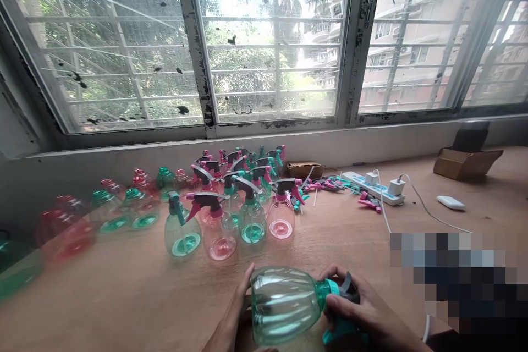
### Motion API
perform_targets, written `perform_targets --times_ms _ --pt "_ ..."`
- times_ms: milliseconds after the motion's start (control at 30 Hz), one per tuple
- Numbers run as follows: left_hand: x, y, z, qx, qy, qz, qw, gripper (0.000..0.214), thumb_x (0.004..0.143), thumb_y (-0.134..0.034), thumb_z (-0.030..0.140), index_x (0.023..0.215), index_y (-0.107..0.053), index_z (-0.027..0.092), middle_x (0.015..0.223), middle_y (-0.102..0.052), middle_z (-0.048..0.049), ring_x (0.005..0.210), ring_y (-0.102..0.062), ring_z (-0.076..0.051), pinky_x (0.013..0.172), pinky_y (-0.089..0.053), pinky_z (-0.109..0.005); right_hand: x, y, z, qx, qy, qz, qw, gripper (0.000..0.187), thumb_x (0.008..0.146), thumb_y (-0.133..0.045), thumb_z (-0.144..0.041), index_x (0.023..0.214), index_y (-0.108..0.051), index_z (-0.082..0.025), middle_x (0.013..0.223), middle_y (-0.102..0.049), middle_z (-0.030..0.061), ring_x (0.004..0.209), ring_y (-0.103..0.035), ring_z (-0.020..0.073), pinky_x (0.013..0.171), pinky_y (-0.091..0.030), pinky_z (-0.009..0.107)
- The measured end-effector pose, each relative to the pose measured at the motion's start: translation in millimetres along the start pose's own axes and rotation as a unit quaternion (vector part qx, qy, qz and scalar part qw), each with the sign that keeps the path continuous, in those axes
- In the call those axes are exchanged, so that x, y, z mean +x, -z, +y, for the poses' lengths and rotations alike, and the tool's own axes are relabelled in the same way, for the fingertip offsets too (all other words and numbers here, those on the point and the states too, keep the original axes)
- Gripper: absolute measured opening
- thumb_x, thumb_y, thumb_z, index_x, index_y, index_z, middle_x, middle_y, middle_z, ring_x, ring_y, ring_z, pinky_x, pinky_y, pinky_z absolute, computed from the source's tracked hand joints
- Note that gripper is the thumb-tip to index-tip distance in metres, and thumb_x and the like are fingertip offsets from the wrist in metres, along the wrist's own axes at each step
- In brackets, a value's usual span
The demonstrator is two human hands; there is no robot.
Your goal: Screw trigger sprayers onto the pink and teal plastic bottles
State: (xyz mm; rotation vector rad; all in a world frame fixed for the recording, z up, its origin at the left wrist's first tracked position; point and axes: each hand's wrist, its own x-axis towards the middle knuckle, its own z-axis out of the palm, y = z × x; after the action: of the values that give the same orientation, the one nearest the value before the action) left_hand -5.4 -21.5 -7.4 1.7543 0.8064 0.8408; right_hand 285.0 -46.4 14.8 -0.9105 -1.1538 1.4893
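I hold a clear green spray bottle [284, 302] on its side, low over the wooden table [124, 286]. My left hand [231, 319] cups the bottle's base end, fingers curved round it. My right hand [363, 313] is closed round the neck and the dark and teal trigger head [344, 308]. Beyond my hands, a group of upright spray bottles with heads fitted [235, 209] stands in pink and green.
Headless bottles [119, 209] lie along the left toward the wall. Loose trigger heads and tubes [330, 184], a power strip with plugs [377, 187], a white object [451, 202] and an open cardboard box [466, 162] sit at the right. A blurred patch [457, 280] covers the lower right.
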Motion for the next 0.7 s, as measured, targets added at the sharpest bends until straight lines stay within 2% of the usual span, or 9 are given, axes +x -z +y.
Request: perform_targets --times_ms 100,233,433,600,700 --pt "0 0.3 -1 0.022 0.005 0.001 1.0 0.101 0.088 -0.064 0.061 0.162 -0.002 0.03 0.136 -0.061 -0.0127 0.125 -0.062 -0.032 0.116 -0.04 -0.044 0 0 -1 0.004 -0.003 -0.003 1.0 0.039 0.076 -0.085 -0.047 0.092 -0.063 -0.019 0.066 -0.07 -0.0032 0.059 -0.066 0.0138 0.056 -0.049 0.022" --pt "-2 0.6 4 0.0 0.005 0.002 1.0 0.109 0.084 -0.065 0.067 0.162 0.001 0.026 0.147 -0.054 -0.0141 0.128 -0.06 -0.034 0.117 -0.04 -0.043 0 0 0 0.009 -0.007 -0.006 1.0 0.04 0.077 -0.085 -0.046 0.094 -0.062 -0.018 0.067 -0.07 -0.0033 0.06 -0.067 0.0142 0.057 -0.049 0.023" --pt "-3 1.8 8 0.011 0.032 -0.001 0.999 0.104 0.085 -0.064 0.067 0.162 -0.008 0.026 0.151 -0.052 -0.0148 0.137 -0.052 -0.036 0.121 -0.031 -0.048 0 1 0 -0.001 -0.01 -0.009 1.0 0.041 0.076 -0.084 -0.048 0.094 -0.062 -0.018 0.066 -0.068 -0.0029 0.06 -0.066 0.0149 0.057 -0.049 0.023" --pt "0 -1.7 4 0.024 -0.004 0.016 1.0 0.1 0.088 -0.064 0.062 0.162 -0.005 0.031 0.148 -0.054 -0.0116 0.132 -0.057 -0.032 0.118 -0.036 -0.041 1 1 1 -0.01 -0.004 0.001 1.0 0.039 0.075 -0.085 -0.048 0.092 -0.063 -0.02 0.067 -0.069 -0.0028 0.061 -0.066 0.0165 0.057 -0.051 0.025" --pt "0 -3.4 6 0.025 -0.001 0.013 1.0 0.101 0.088 -0.065 0.061 0.161 -0.002 0.031 0.146 -0.057 -0.0113 0.13 -0.059 -0.032 0.117 -0.038 -0.04 0 1 1 -0.006 -0.008 0.0 1.0 0.04 0.076 -0.084 -0.048 0.093 -0.063 -0.02 0.069 -0.07 -0.0022 0.062 -0.067 0.0165 0.059 -0.052 0.026"
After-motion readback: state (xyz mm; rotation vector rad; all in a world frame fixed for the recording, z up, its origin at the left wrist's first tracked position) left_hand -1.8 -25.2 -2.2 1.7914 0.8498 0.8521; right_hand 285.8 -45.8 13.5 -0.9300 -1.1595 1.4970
